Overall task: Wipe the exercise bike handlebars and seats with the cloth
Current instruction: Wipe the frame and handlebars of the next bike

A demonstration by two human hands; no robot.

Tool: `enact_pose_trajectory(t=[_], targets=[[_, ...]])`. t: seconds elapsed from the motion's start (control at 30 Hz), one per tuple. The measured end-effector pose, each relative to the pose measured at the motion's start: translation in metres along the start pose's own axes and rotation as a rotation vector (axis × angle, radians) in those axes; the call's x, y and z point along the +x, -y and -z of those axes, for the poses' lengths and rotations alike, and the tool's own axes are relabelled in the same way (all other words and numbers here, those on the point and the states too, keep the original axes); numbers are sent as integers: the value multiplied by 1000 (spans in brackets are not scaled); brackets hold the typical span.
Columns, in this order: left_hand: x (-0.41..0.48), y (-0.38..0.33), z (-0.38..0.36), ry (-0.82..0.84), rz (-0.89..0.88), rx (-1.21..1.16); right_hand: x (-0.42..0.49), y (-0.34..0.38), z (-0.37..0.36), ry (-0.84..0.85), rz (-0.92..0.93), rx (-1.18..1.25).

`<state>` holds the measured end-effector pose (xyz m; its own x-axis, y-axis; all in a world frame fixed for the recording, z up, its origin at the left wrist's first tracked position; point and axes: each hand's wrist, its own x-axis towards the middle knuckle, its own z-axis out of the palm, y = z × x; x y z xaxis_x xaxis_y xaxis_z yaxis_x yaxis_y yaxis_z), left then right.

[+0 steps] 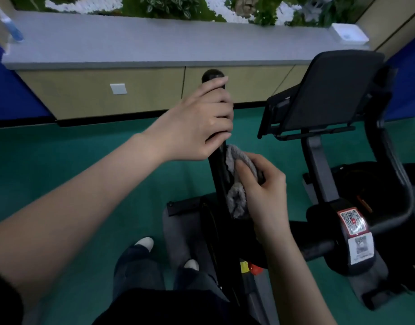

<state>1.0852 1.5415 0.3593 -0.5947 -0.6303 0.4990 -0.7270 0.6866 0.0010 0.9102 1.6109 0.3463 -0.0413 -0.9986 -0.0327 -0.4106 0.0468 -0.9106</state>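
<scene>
A black upright handlebar (216, 165) of the exercise machine rises in the middle of the view. My left hand (203, 123) grips its upper part, fingers curled round the bar just below the rounded top end (211, 75). Right below, my right hand (260, 186) holds a grey cloth (237, 195) bunched against the bar's right side, with part of the cloth hanging down. The black console and display panel (328, 95) of the machine stand to the right on a grey post.
A long grey counter (155, 43) over beige cabinets runs along the back, with a blue spray bottle (9, 24) at its left end and a white box (349, 34) at its right. Green floor lies to the left. My feet (145, 243) stand beside the machine's base.
</scene>
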Motion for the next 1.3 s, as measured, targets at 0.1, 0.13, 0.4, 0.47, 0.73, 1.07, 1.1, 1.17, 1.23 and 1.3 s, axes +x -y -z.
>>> enact_pose_trajectory(t=[0.1, 0.13, 0.4, 0.47, 0.73, 1.07, 1.1, 1.17, 1.23, 1.3], targets=[[-1, 6, -5, -55, -38, -39, -13, 2, 1, -16, -82, -29], [-1, 8, -7, -73, -49, -50, -16, 4, -2, -55, -105, -53], [-1, 29, -15, -140, -179, -198, -16, 33, -68, -667, 19, -400], [0, 30, -17, -162, -196, -225, -20, 33, -78, -773, 54, -490], [0, 30, -25, -184, -191, -259, -46, 23, -88, -1035, -52, -562], [1, 29, -24, -165, -203, -207, -45, 26, -88, -933, 5, -606], [0, 29, -23, -162, -197, -204, -54, 22, -80, -935, -39, -601], [-1, 29, -23, -161, -186, -204, -64, 21, -65, -900, -135, -556], [-1, 28, -23, -160, -184, -205, -62, 24, -56, -824, -206, -470], [0, 29, -23, -153, -186, -199, -47, 31, -54, -762, -234, -379]])
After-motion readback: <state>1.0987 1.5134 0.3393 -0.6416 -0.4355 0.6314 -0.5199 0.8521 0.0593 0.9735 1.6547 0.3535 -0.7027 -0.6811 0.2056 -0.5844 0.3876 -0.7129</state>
